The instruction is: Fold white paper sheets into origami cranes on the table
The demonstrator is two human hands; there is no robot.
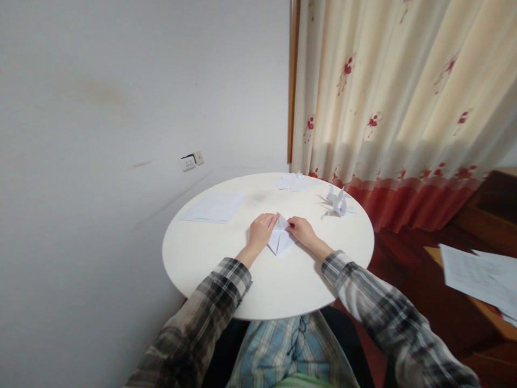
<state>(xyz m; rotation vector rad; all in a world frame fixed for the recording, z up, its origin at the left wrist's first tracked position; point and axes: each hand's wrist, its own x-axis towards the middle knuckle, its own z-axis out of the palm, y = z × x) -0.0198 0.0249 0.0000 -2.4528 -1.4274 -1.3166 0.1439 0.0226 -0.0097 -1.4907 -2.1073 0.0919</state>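
A folded piece of white paper (278,241), diamond-shaped with creases and a slit down its near half, lies on the round white table between my hands. My left hand (261,230) presses along its upper left edge, fingers close together near the far tip. On the opposite side, my right hand (302,230) pinches the right edge between thumb and fingers. Part of each side of the paper is hidden under the fingers.
A stack of white sheets (214,208) lies at the table's left. Folded paper figures (339,203) stand at the right, and more loose paper (297,182) lies at the far edge. A wall socket (188,163) is beyond; written sheets (476,272) rest on wooden furniture at right.
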